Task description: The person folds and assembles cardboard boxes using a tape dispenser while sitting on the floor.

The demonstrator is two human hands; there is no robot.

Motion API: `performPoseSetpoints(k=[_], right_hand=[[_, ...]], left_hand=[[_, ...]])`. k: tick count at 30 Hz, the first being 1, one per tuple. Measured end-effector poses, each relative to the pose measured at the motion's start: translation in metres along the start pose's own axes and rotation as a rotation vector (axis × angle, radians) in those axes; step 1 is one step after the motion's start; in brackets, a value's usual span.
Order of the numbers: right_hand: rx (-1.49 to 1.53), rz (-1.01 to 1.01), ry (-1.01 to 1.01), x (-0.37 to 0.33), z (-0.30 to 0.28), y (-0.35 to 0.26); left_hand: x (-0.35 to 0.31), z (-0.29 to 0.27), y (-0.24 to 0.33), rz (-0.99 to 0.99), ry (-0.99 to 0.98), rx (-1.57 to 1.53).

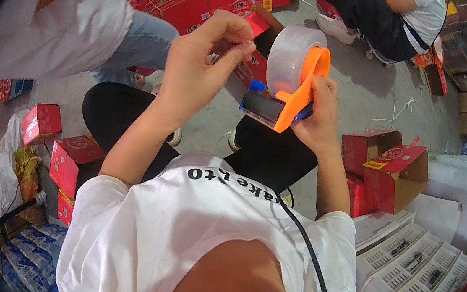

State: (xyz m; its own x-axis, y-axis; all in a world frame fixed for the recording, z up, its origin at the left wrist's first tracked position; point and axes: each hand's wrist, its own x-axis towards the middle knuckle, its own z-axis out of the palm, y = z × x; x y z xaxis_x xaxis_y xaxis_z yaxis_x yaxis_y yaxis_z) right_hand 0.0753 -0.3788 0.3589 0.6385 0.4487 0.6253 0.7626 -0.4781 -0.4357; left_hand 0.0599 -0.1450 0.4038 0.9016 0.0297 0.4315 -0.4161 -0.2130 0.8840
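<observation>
While the right hand (pixel 318 119) wraps closed around the handle of an orange plastic tape dispenser (pixel 294 98) carrying a clear roll of packing tape (pixel 290 58), the left hand (pixel 207 58) sits just left of that roll, thumb and fingertips pinched together, seemingly on the tape's loose end. Below the dispenser lie black-trousered knees; to its right stand open red cardboard boxes (pixel 388 174) on the concrete floor (pixel 366 93).
</observation>
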Motion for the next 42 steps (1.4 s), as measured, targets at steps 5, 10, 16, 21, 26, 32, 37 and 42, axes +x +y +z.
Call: performPoseSetpoints(k=[5, 10, 16, 21, 26, 32, 37, 42], right_hand=[[-0.052, 0.004, 0.017, -0.021, -0.005, -0.020], [-0.125, -0.055, 0.083, -0.028, -0.005, -0.038], [-0.146, -0.100, 0.165, -0.033, 0.006, -0.052], [-0.107, -0.107, 0.164, -0.036, 0.012, -0.059], [-0.077, -0.169, 0.147, -0.038, 0.019, -0.058], [-0.103, -0.182, 0.120, -0.038, 0.024, -0.059], [-0.126, -0.169, 0.051, -0.039, 0.026, -0.058], [-0.085, -0.122, -0.048, -0.046, 0.016, -0.051]], left_hand=[[-0.017, 0.011, 0.025, -0.060, -0.108, 0.096], [-0.034, 0.015, 0.037, 0.046, -0.143, 0.373], [-0.055, 0.011, 0.041, 0.237, 0.021, 0.468], [-0.062, 0.001, 0.047, 0.188, -0.022, 0.350], [-0.046, -0.012, 0.052, 0.209, -0.067, 0.300], [-0.046, -0.020, 0.053, 0.127, -0.213, 0.337], [-0.049, -0.024, 0.057, 0.094, -0.240, 0.330], [-0.032, -0.020, 0.026, 0.095, -0.347, 0.136]])
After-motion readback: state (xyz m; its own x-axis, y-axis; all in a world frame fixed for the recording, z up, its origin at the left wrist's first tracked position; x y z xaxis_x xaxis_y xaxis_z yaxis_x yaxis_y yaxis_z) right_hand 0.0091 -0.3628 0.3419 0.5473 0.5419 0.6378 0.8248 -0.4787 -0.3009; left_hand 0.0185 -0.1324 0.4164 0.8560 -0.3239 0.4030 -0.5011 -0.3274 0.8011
